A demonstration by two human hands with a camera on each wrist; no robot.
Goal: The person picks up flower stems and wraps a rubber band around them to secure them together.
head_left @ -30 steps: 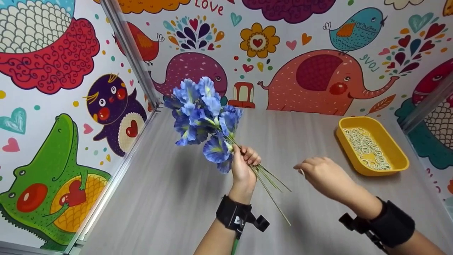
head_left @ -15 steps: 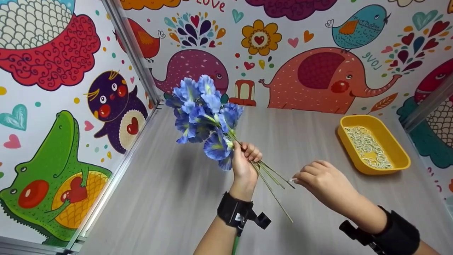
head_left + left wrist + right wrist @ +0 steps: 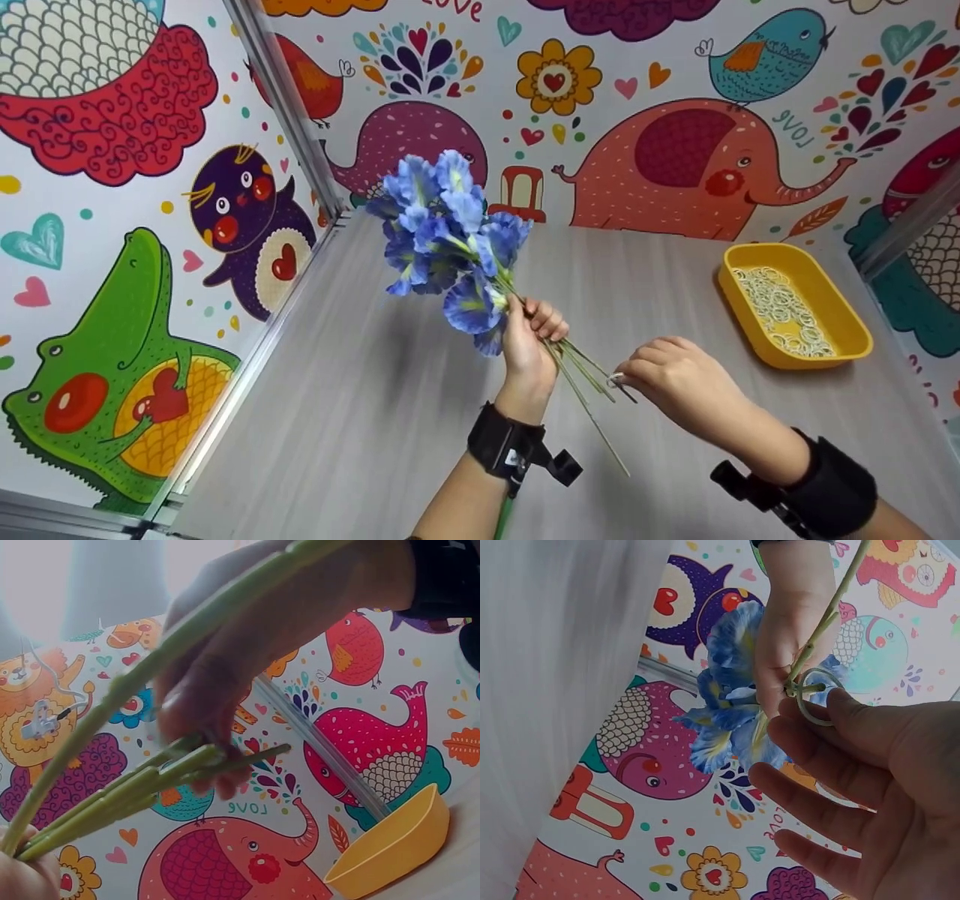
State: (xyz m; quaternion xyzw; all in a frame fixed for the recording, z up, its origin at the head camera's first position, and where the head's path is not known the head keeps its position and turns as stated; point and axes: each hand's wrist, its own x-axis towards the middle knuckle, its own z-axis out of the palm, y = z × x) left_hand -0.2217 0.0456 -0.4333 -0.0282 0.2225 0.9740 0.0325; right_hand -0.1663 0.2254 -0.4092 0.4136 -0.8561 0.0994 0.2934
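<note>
Lowers right hand (image 3: 679,379) since a second ago, bringing fingertips to the ends of the stems (image 3: 112,808); shifts left hand (image 3: 532,341) slightly to the right with the blue flowers (image 3: 450,232). Extends right forearm from lower right, back of hand up. Pinches pale band (image 3: 802,706) between thumb and index finger, with remaining fingers extended and spread. Overlaps a stem end with the band; cannot tell whether looped around or in front. Grasps stems in curled left fingers, presenting blooms to upper left above the bench (image 3: 337,420). Note yellow tray (image 3: 817,296) of loose bands (image 3: 776,300), at right.
</note>
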